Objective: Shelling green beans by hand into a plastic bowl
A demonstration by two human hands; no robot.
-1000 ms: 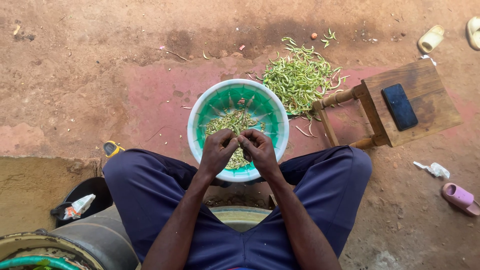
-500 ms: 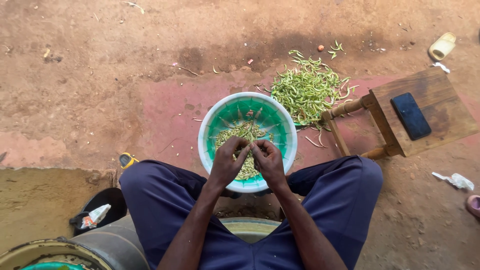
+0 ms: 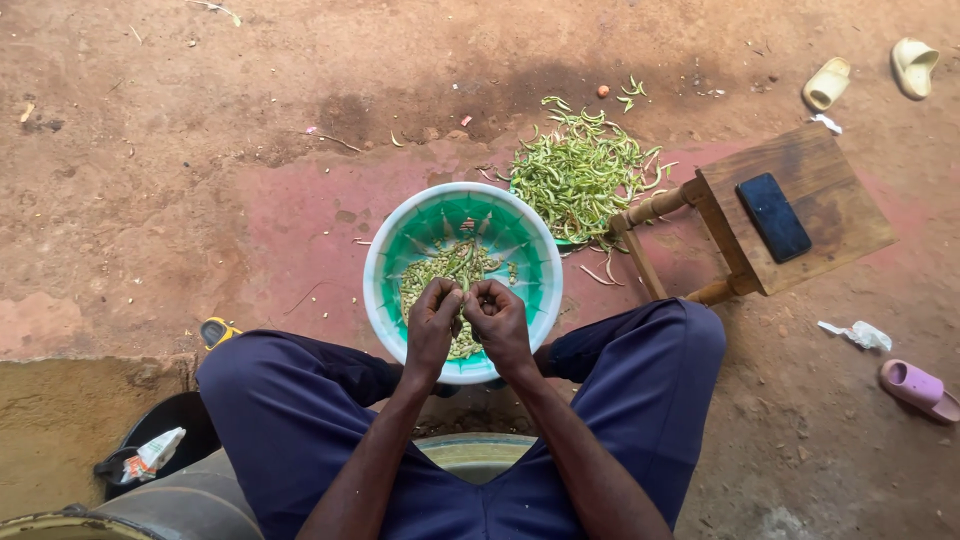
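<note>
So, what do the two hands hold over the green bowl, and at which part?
Both the left hand and the right hand pinch one green pod between the fingers, near its lower end, above the bowl.

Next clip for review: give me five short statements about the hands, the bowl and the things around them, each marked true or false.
1. Both hands, the left hand and the right hand, are together over the green bowl. True.
2. The bowl is empty. False: it holds a heap of shelled green bits.
3. A pile of green pods lies on the ground beyond the bowl. True.
4. A dark phone lies on the ground next to a slipper. False: it lies on the wooden stool.
5. The hands pinch a small green pod between the fingertips. True, though it is mostly hidden by the fingers.
</note>
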